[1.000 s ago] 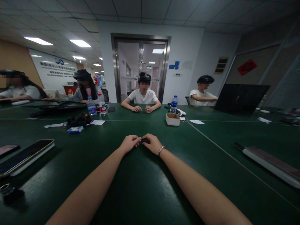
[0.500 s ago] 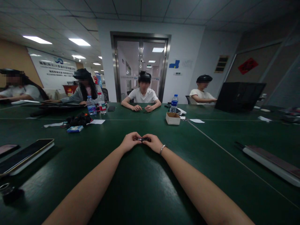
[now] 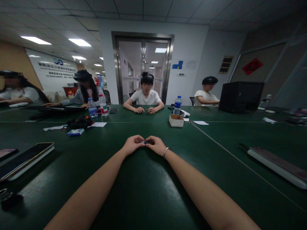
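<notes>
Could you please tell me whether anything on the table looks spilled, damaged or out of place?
Nothing visibly spilled or damaged stands out. The dark heap, beyond and left of the left hand, looks untidy: jumbled, with loose paper beside it. The small dark item that this and the right hand hold is too small to judge.

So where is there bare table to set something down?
Bare table lies between the left forearm and right forearm, this side of the left hand and right hand pinching a small dark piece; also between the right forearm and the slab at right. It's crowded around the black bundle and blue packet, and by the box and bottle.
</notes>
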A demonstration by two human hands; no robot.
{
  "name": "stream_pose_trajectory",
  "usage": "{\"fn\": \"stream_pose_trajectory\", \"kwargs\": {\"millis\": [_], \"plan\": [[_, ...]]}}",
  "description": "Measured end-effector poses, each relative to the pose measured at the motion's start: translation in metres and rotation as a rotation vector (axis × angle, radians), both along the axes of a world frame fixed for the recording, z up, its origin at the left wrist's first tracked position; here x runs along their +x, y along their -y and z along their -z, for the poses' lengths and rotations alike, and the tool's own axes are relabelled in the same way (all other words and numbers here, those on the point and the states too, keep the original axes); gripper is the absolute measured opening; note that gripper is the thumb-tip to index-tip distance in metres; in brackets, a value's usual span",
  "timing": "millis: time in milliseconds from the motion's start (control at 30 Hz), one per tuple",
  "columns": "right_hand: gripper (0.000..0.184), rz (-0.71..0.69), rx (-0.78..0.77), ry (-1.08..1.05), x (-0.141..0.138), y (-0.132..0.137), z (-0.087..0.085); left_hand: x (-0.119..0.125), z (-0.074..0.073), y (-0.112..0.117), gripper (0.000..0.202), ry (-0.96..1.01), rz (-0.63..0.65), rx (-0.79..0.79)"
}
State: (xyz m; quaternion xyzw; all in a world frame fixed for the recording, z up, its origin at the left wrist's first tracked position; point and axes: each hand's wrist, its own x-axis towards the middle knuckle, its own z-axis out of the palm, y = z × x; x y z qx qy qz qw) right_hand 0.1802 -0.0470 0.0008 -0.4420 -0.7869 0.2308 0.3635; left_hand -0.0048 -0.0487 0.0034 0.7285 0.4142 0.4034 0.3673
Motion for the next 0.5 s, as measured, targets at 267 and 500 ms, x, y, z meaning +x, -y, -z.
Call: {"fn": "stream_pose_trajectory", "kwargs": {"millis": [267, 500], "plan": [[0.021, 0.004, 0.127, -0.022, -0.0012, -0.0008, 0.0029, 0.0022, -0.0012, -0.0004, 0.034, -0.095, -0.062, 0.008], [0.02, -0.007, 0.183, -0.021, -0.0029, 0.0025, 0.0015, 0.0018, -0.0025, 0.0008, 0.039, -0.105, -0.032, 0.001]]}}
